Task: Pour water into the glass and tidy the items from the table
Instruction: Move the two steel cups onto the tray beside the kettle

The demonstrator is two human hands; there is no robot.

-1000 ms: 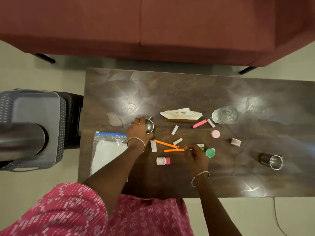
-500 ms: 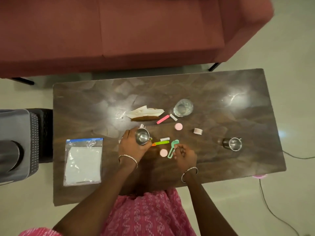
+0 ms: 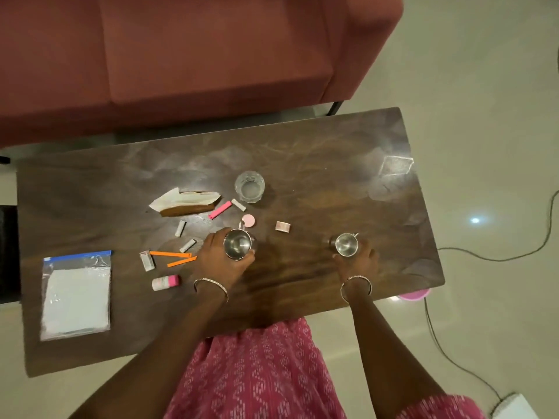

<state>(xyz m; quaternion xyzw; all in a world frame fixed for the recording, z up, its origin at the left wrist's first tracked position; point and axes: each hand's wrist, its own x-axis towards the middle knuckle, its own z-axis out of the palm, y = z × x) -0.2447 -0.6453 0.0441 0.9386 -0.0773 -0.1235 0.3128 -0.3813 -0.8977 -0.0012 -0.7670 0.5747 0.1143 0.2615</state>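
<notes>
Two steel cups are in hand, one apiece. At the left end of the table (image 3: 78, 189) a zip bag (image 3: 75, 294) lies flat close to the near edge, well apart from the rest. Right of it is a scatter of small things: white sachets (image 3: 147, 260), two orange strips (image 3: 171, 254), a pink-capped bottle (image 3: 165, 282) on its side, and farther back a tissue (image 3: 181, 197) with a pink strip (image 3: 220, 210) beside it. The left hand (image 3: 222, 260) curls its fingers round the left cup (image 3: 237, 244) at the right margin of that scatter, one orange strip just beside the knuckles. The glass (image 3: 250, 186) stands upright beyond this cup, with a pink lid (image 3: 248, 220) between them. A tape roll (image 3: 283, 226) sits between the two cups. The right hand (image 3: 360, 258) wraps the right cup (image 3: 346, 244) on open wood (whether either cup holds water I cannot tell from above).

To pour well, I would lift one cup straight up, carry it over the lid rather than sliding past it, and tip slowly with the lip close to the glass rim. The freest approach looks to be from the right of the glass. The table's right and near edges are close to the right hand, so that cup should not be set down any farther out. A cable (image 3: 484, 258) trails on the floor beyond.
</notes>
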